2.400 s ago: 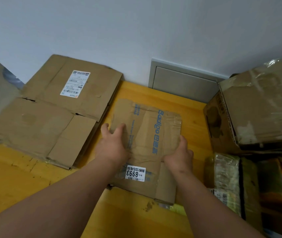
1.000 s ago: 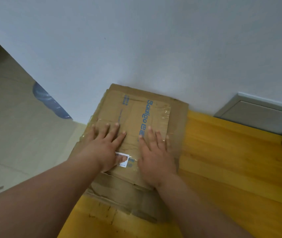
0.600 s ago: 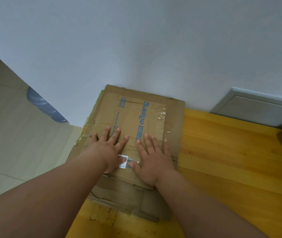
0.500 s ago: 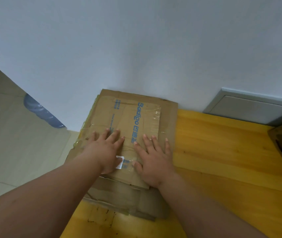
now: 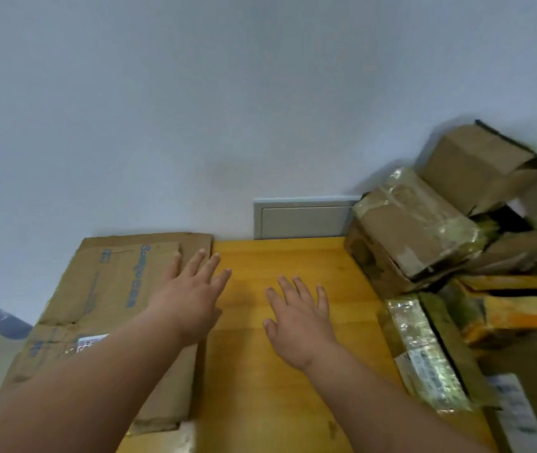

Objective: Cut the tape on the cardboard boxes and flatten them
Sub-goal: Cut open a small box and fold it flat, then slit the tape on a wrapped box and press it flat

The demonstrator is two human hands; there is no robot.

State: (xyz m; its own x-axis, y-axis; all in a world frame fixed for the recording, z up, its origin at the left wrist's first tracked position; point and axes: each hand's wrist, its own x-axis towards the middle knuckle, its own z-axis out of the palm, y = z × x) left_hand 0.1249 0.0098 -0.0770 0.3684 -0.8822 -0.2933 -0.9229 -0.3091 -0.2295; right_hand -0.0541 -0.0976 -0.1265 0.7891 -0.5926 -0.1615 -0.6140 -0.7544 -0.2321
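Bare wooden tabletop: open lane down the middle. Left boundary: flattened cardboard stack, lying low. Right boundary: heap of taped cardboard boxes, piled high to the wall. Far end: grey wall panel.

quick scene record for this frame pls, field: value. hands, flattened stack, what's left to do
left hand: open, fingers spread, over the right edge of the flattened stack; contact unclear
right hand: open, fingers spread, over bare table, holding nothing
flattened stack: flat cardboard with blue print, at the table's left end against the wall
table: yellow wood
unflattened boxes: taped pile at right, still boxed
wall panel: grey, behind the table
cutting tool: none in view
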